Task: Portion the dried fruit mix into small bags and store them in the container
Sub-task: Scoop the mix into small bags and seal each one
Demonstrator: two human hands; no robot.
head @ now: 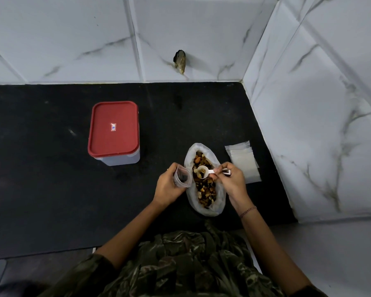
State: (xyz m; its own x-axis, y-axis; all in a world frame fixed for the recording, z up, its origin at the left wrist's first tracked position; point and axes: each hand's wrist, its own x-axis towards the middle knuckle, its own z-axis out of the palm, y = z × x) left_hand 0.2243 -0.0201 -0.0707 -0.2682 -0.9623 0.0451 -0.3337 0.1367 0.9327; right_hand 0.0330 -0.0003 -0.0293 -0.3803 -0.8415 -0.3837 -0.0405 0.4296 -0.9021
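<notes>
Portioning step: left grip (168,185) clasps small clear bag (183,176), right grip (230,181) pinches white plastic scoop (204,170) over dried fruit mix (204,190); next, likely, scoop into bag.

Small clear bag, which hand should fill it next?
Right hand: it pinches the white plastic spoon over the dried fruit mix; the left hand grips the small clear bag beside it.
</notes>
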